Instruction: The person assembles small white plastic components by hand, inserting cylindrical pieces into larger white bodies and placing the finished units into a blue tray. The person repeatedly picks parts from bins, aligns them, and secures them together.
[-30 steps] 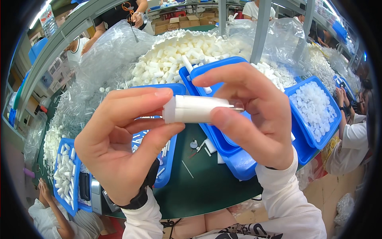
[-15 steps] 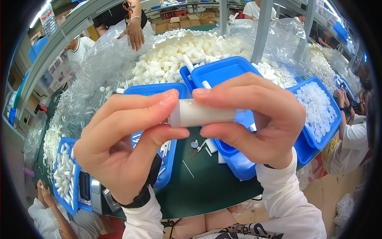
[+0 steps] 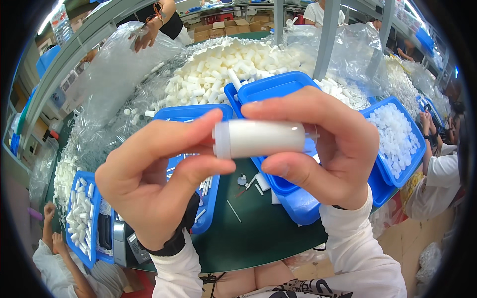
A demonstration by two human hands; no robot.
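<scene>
Between my two hands lies a small filter cartridge (image 3: 266, 139), a clear tube with a white core, held crosswise. A whitish cap (image 3: 222, 140) forms its left end, and a narrow clear nozzle (image 3: 311, 141) sticks out on the right. My left hand (image 3: 159, 174) has its thumb and forefinger around the cap end. The curled fingers of my right hand (image 3: 338, 149) are at the nozzle end, its forefinger above the tube and its thumb below. Slight motion blur hides exactly where the fingertips touch.
Blue trays hold white sticks (image 3: 80, 218) and translucent caps (image 3: 395, 136). Another blue tray (image 3: 280, 87) stands behind my hands. White cylinders (image 3: 208, 74) are heaped at the back beside plastic bags (image 3: 104, 74). A co-worker's hand (image 3: 145, 37) is at the upper left; grey posts (image 3: 327, 42) rise behind.
The cartridge has shifted right and shows more of its body. My right forefinger and thumb have loosened off its middle toward the nozzle end. The co-worker's hand has moved left and up.
</scene>
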